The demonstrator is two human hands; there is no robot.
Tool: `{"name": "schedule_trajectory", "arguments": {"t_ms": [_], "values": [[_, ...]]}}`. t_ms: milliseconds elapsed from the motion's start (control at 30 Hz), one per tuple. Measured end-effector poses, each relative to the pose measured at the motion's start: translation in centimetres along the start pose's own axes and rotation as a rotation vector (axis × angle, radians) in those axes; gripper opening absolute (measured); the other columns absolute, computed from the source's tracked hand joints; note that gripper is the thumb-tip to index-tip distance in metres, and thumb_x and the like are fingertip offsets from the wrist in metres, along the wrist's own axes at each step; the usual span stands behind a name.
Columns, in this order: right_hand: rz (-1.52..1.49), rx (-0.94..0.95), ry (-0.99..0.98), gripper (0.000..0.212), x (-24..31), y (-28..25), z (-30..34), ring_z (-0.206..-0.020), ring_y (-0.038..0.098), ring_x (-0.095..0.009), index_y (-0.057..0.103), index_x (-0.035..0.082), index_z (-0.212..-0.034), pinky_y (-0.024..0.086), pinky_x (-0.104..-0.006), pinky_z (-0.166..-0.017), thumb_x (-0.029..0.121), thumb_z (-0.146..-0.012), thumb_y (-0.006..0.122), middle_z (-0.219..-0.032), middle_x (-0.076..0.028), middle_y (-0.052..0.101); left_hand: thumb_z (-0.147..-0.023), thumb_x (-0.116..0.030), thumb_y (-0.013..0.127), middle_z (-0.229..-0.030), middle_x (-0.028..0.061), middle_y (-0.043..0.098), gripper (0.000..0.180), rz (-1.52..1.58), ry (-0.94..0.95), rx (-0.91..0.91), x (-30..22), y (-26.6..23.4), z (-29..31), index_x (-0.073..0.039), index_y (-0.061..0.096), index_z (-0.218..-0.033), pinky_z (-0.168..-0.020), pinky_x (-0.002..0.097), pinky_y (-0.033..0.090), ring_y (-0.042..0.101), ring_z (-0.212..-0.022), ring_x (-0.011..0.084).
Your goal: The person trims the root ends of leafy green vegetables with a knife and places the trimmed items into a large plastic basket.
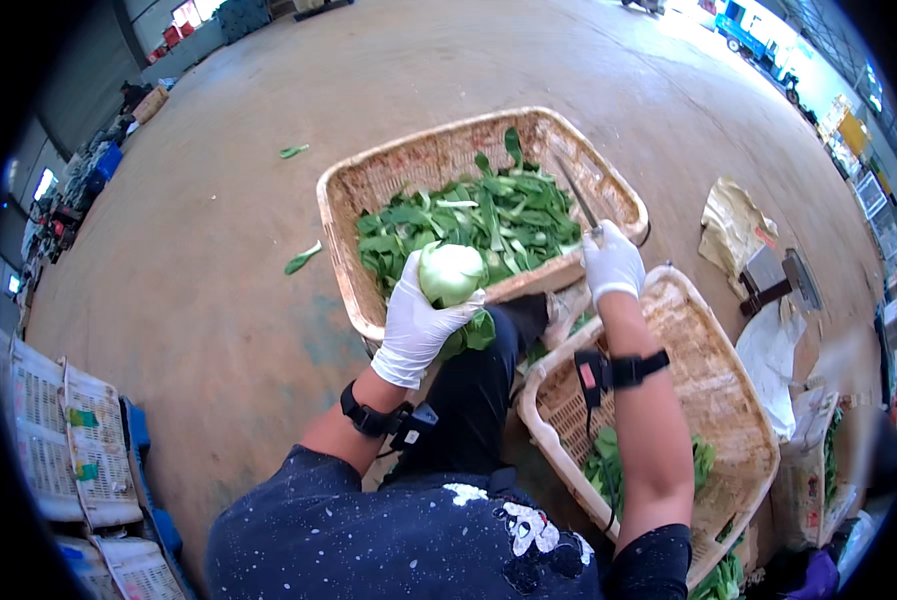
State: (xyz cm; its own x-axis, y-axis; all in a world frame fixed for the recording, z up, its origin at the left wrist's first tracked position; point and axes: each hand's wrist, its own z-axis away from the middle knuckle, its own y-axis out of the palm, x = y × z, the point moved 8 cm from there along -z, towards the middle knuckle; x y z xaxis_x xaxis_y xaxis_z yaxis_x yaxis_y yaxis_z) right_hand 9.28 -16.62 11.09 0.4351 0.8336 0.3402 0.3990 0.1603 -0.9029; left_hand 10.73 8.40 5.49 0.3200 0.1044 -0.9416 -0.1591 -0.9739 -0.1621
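Your left hand (420, 318) is cupping the pale green vegetable (452, 274) and your right hand (613, 262) is gripping the knife (577, 191), so tbh if that round end rolls in your glove (403, 357) you could get nicked or lose it to the leaves (523, 195) in the crate (438, 155) below.

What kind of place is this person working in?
Probably a warehouse or shed where vegetables are trimmed: a large basket of loose green leaves sits before the person, plastic crates stand at the left, and a blue vehicle is parked across the wide floor.
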Motion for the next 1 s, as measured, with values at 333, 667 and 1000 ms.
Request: {"name": "schedule_trajectory", "arguments": {"t_ms": [333,667,1000], "values": [[-1.699,0.634,-0.091,0.062,-1.2,6.8,11.6,-0.11,0.059,-0.021,0.045,-0.001,-0.133,0.046,-0.0343,-0.097,0.02,-0.083,0.073,-0.12,-0.013,0.061,-0.093,-0.017,0.06,-0.106,0.0058,0.058,0.03,0.203,-0.135,0.512,0.9,4.8,3.1,-0.001,0.053,-0.118,-0.085,0.0263,0.045,0.052,-0.098,0.0098],[-2.559,0.151,0.148,0.092,-21.8,0.6,21.6,-0.101,0.058,-0.025,0.035,0.004,-0.142,0.051,-0.0339,-0.09,0.063,-0.078,0.065,-0.125,-0.017,0.054,-0.097,-0.016,0.051,-0.128,0.009,0.055,0.04,0.043,0.076,0.242,0.1,7.0,-3.2,0.002,0.05,-0.133,-0.102,0.0311,0.039,0.052,-0.117,0.0183],[-1.343,-0.026,0.548,0.06,-27.9,-1.3,27.2,-0.105,0.058,-0.013,0.041,0.0,-0.141,0.049,-0.0253,-0.088,0.013,-0.088,0.068,-0.128,-0.007,0.056,-0.09,-0.021,0.065,-0.127,0.0066,0.054,0.045,0.708,-0.685,1.247,-0.5,32.7,20.7,-0.004,0.05,-0.128,-0.106,0.0334,0.037,0.049,-0.121,0.0163]]}}
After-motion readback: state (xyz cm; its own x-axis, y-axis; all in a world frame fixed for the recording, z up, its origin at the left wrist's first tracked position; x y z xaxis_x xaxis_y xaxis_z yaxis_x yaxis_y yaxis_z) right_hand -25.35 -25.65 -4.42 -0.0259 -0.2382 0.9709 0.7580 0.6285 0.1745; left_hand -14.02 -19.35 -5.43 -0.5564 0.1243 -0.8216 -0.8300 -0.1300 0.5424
